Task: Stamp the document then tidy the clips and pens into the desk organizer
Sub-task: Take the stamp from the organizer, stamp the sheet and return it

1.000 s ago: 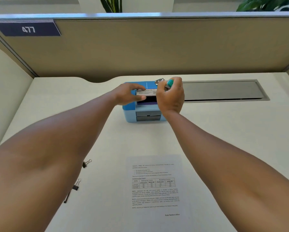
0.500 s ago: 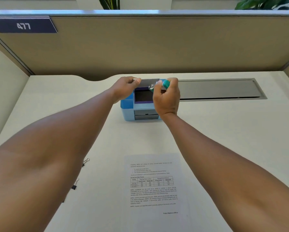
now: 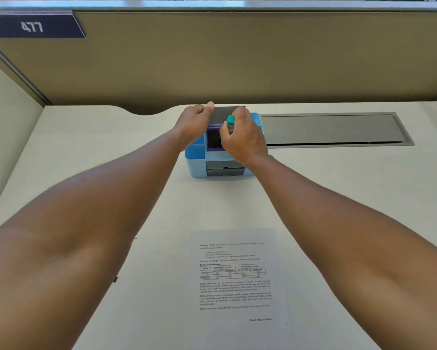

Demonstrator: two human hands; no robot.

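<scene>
Head view shows both bare hands working at the light blue plastic desk organizer (image 3: 197, 160), which stands near the far edge of the pale cream worktop (image 3: 338, 198), just left of the long grey metal cable hatch (image 3: 331, 128) set flush into it. The left hand (image 3: 194, 122) has its fingers pinched on the raised dark grey lid of the ink pad (image 3: 227, 113), tilting it back so the purple inked face (image 3: 213, 140) is open to the right hand (image 3: 245, 140), whose fingers are wrapped around a small stamp with a teal cap (image 3: 230, 120). The step in hand appears to be inking: it would go best with the lid kept well back, the stamp face pressed flat and evenly on the pad, then lifted straight up so ink does not smear on the organizer's rim. The printed white paper document (image 3: 237, 279) lies flat near the front edge of the worktop, well apart from the organizer, so the inked stamp must be carried face-down without brushing anything. A small black binder clip (image 3: 115, 279) peeps out beside the left forearm, mostly hidden. Tan fabric cubicle partitions enclose the worktop, and a navy plate reading 477 (image 3: 33, 27) sits at the upper left.
</scene>
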